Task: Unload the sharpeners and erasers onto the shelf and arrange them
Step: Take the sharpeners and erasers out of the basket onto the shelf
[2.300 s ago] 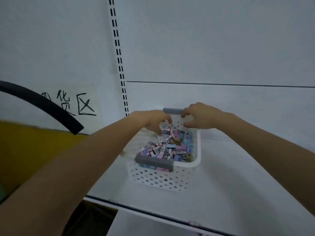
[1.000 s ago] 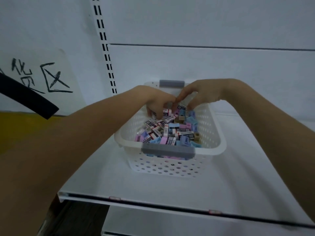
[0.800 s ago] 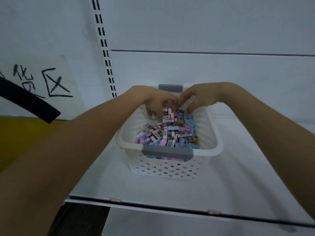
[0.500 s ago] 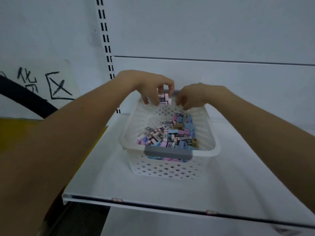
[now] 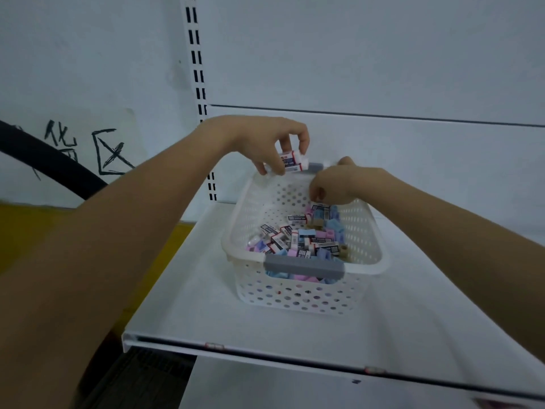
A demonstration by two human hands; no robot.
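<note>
Left hand [image 5: 267,143] pinches stacked erasers [image 5: 292,161] over the basket [image 5: 364,268] far rim; right hand [image 5: 339,184] (fingers curled, hold unclear) reaches inside.

blk hose [image 5: 59,163] over handwritten sign [image 5: 85,134] (far left), yellow surface [image 5: 29,231] below.

a shop or its stockroom: a white metal retail shelf [image 5: 206,305] hung on a slotted upright [image 5: 197,69], a label rail [image 5: 265,350] along its front edge, a handwritten paper sign [image 5: 88,149] beside it, and a basket [image 5: 380,261] of small wrapped erasers [image 5: 298,240].
</note>
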